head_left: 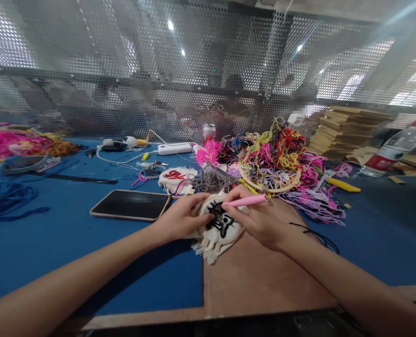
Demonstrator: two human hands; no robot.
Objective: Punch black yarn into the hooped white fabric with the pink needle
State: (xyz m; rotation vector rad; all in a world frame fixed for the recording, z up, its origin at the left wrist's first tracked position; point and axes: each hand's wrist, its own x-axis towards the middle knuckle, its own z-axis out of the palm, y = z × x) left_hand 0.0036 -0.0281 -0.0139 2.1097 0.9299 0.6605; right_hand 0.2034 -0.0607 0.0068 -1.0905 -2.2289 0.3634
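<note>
A small embroidery hoop (218,225) with cream cloth and a black stitched figure lies on a brown board (260,276). My left hand (180,217) grips the hoop's left rim, fingers curled round it. My right hand (259,219) pinches a pink punch needle (247,201), its tip at the black stitching. A black thread (315,235) trails off past my right wrist.
A dark phone (130,204) lies left of the hoop on the blue table (53,234). A heap of coloured yarn (281,161) with a hoop in it sits behind. Also there: blue yarn (4,199), a power strip (174,148), stacked boards (348,131), a water bottle (394,150), a mesh screen (194,70).
</note>
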